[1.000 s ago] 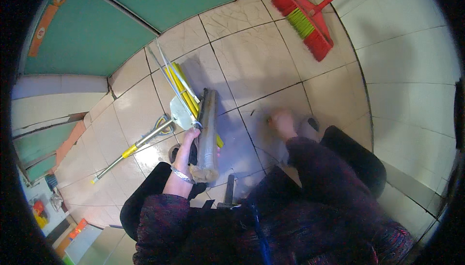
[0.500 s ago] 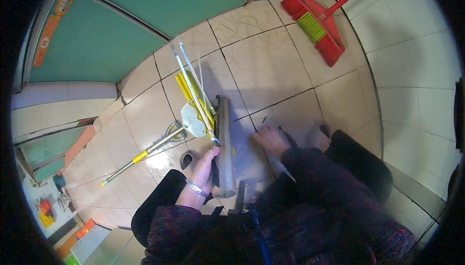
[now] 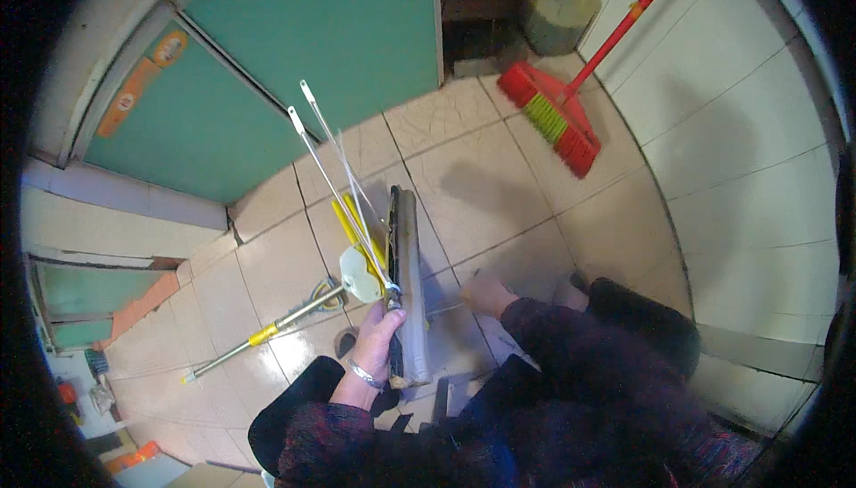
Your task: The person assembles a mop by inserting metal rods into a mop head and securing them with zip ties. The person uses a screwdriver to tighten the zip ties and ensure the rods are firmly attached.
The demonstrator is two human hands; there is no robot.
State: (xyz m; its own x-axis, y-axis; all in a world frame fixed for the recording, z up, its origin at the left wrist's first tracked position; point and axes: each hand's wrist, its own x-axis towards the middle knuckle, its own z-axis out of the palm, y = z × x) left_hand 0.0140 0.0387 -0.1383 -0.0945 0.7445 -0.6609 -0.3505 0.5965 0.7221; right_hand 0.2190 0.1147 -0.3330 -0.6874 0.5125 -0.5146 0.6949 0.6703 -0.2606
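My left hand [image 3: 379,338], with a metal bracelet at the wrist, is closed on the near part of a long grey mop head [image 3: 410,301] with a black edge. Two thin metal rods [image 3: 314,153] with pale ends lean up and away from it. Behind it show yellow bars [image 3: 348,223] and a pale rounded plate [image 3: 358,276]. My right hand [image 3: 486,293] is held low to the right of the mop head, apart from it. Motion smears its fingers, so whether anything is in them cannot be made out.
A metal pole [image 3: 263,336] with a yellow grip lies on the tiled floor at left. A red broom [image 3: 562,118] with a red and green brush leans by the white tiled wall [image 3: 713,167] at right. Green door panels [image 3: 330,42] stand at the far side, beside a pale bucket-like container [image 3: 560,11].
The view has tilted up, showing more of the far side. My left hand keeps its grip on the mop head. The right hand has shifted slightly and is more blurred.
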